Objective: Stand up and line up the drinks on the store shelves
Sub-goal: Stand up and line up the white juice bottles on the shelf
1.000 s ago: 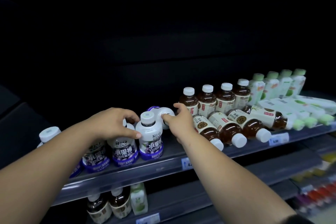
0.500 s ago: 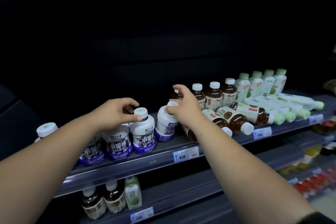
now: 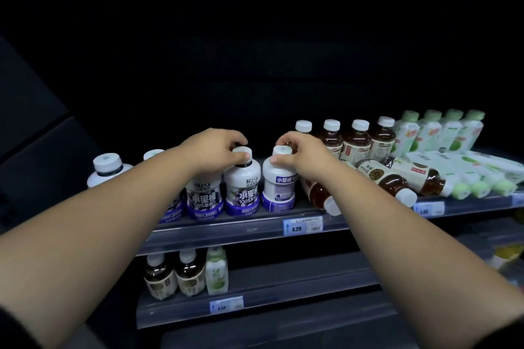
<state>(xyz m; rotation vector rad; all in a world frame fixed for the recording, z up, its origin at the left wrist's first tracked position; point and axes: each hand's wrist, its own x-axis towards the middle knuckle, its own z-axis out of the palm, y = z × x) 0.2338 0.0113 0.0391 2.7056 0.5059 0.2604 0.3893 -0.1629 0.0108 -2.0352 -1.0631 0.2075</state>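
The purple-label bottle (image 3: 279, 181) stands upright on the shelf (image 3: 241, 232), at the right end of a row of like bottles and just beside the neighbouring bottle (image 3: 242, 188). Its label faces partly away, so little of the print can be read. The left forearm covers most of the two bottles further left in that row, and the right wrist hides the body of the nearest upright tea bottle and much of a fallen tea bottle (image 3: 320, 193) below it. The back of the shelf is too dark to make out. A second ago this bottle lay on its side with its cap towards the camera; half a second ago it leaned; now it is straight. The right hand (image 3: 300, 154) grips its white cap, fingers curled over the top and thumb at the shoulder. The left hand (image 3: 215, 150) holds the cap of the neighbouring bottle, fingers curled round it. To the right stand brown tea bottles (image 3: 355, 140) and green-capped bottles (image 3: 431, 130); more of both lie toppled in front of them.
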